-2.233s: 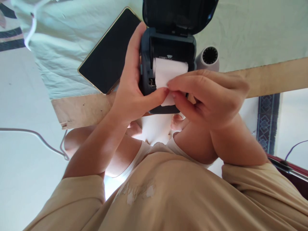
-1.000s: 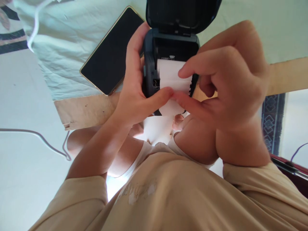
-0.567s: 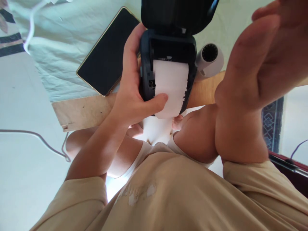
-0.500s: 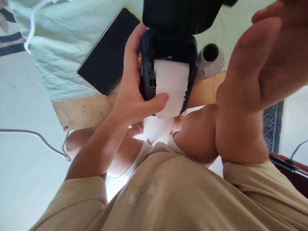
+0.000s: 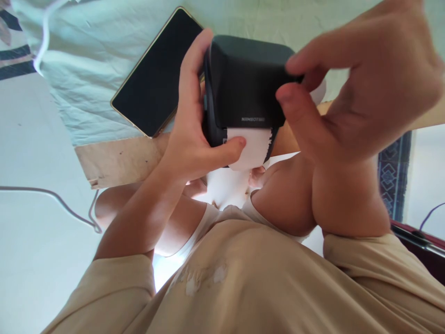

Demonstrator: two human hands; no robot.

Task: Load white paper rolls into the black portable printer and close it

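1. Printer first: the small dark grey plastic label printer point(image 5: 243, 88) sits right between both hands, held up over the edge of the bare wooden board point(image 5: 114, 160), well above the lap.
2. Left hand point(image 5: 191, 139) is wrapped around the printer's left side, fingers up along the edge, thumb pressed across the white paper strip point(image 5: 252, 146), pinning it against the body just below the lid.
3. Right hand point(image 5: 351, 88) comes in from the right and a bit above. Its fingertips are on the lid's right edge, thumb lower on the front, so it's pinched on the lid rather than around the whole body.
4. Lid looks down over the paper bay, with white lettering near its lower edge; whether it's fully latched I can't tell.
5. Strip pokes out of the slot toward the person, long axis running away from the printer, and its right edge is ragged.
6. Black flat smartphone with a gold rim point(image 5: 156, 74) lies screen up on the pale green wrinkled cloth point(image 5: 86, 69), just left of the left hand and not touching it.
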